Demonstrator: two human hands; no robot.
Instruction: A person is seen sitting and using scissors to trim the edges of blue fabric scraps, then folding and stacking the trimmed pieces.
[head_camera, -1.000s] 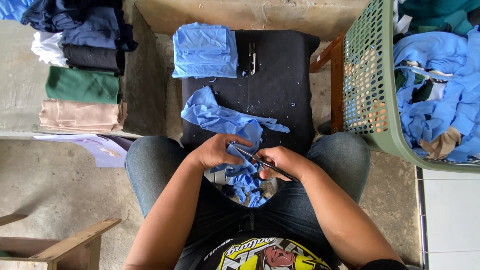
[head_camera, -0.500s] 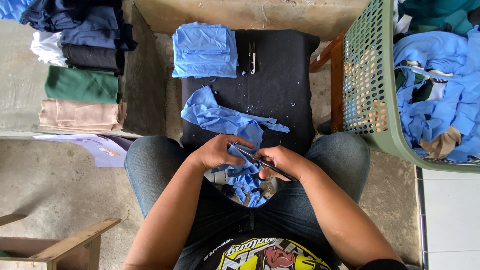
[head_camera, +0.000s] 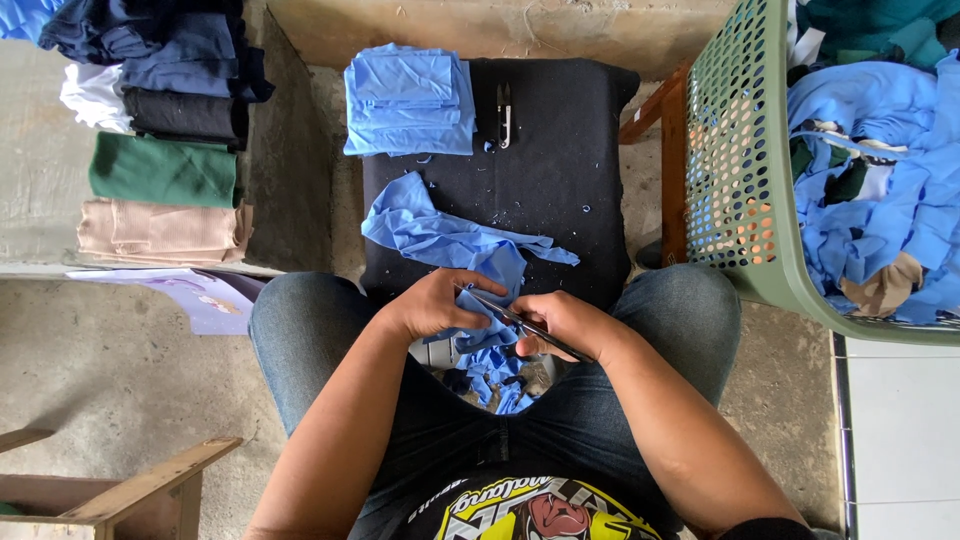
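Beyond the hands, on the black bench (head_camera: 560, 180), lie a folded stack of blue cloth (head_camera: 408, 100) and small clippers (head_camera: 504, 112); a green basket (head_camera: 735, 170) of blue pieces stands off past the right hand, folded garments (head_camera: 160, 130) past the left. The left hand (head_camera: 440, 303) pinches a crumpled blue cloth (head_camera: 440, 235), which trails from the bench edge down to the lap. The right hand (head_camera: 565, 325) is clenched around scissors (head_camera: 500, 310) (blades touching the cloth, just beside the left fingers).

A green perforated laundry basket (head_camera: 735, 160) is filled with blue garments, and folded clothes (head_camera: 165, 130) are stacked on the left ledge.
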